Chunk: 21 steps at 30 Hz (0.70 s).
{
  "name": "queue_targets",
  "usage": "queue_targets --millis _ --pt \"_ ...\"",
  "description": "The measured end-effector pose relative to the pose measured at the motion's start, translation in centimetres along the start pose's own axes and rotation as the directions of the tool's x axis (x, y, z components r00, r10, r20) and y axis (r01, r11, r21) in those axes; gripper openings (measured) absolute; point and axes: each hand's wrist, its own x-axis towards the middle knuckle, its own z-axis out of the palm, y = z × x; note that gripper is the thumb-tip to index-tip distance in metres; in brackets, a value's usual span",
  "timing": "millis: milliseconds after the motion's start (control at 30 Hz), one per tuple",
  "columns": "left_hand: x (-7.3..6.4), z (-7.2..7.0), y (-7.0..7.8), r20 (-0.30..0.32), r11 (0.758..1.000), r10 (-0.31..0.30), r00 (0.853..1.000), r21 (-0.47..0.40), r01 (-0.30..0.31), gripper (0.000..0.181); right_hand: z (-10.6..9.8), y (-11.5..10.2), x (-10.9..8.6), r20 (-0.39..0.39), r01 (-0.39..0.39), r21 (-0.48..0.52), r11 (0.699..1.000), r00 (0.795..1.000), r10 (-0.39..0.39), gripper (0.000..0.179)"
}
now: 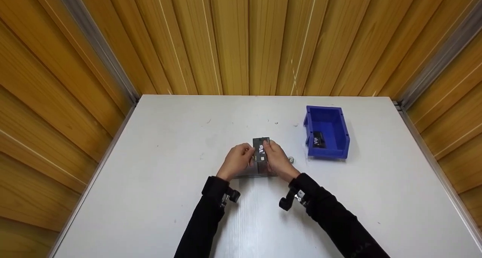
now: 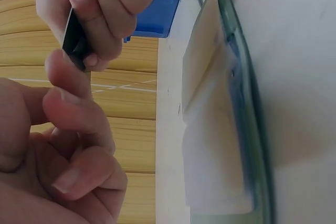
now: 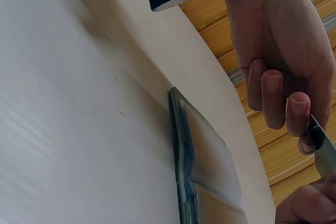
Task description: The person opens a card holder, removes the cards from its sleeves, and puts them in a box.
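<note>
Upright between the two hands is a dark card [image 1: 259,145] with "Vip" printed in white and a small pale square. My right hand [image 1: 278,158] grips it from the right, thumb over its face. At its left edge my left hand [image 1: 238,160] pinches with thumb and forefinger, the other fingers curled in. Beneath the hands lies an opened card holder [image 2: 220,129] with clear sleeves and green edges, flat on the table. A flap with a metal snap [image 1: 291,159] sticks out at its right. Most of the holder is hidden by the hands in the head view.
A blue bin [image 1: 331,152] stands on the white table [image 1: 180,137] at the back right. Inside it lies another dark "Vip" card [image 1: 318,140]. Yellow wood-patterned panels [image 1: 233,43] wall the table at the back and sides.
</note>
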Motion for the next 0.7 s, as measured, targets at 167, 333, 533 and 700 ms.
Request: queue_targets --millis 167,333,533,700 --pt "0.0 -0.1 -0.1 0.003 1.0 0.007 1.0 0.027 -0.007 0.03 -0.3 0.2 0.3 0.031 0.032 -0.013 0.999 0.999 -0.031 0.028" --pt "-0.2 -0.4 -0.7 -0.007 0.996 0.055 0.998 0.064 -0.055 0.023 -1.4 0.0 0.5 0.009 0.076 -0.087 0.993 0.997 -0.075 0.029" --pt "-0.6 -0.6 -2.6 -0.02 0.968 0.173 0.985 0.186 -0.166 0.015 -7.3 -2.3 1.2 -0.073 0.038 -0.125 0.991 0.996 -0.048 0.032" --pt "-1.1 -0.6 -3.7 -0.05 0.933 0.161 0.986 0.334 -0.135 0.026 -13.7 -3.9 2.1 -0.229 0.096 -0.325 0.941 0.957 -0.176 0.037"
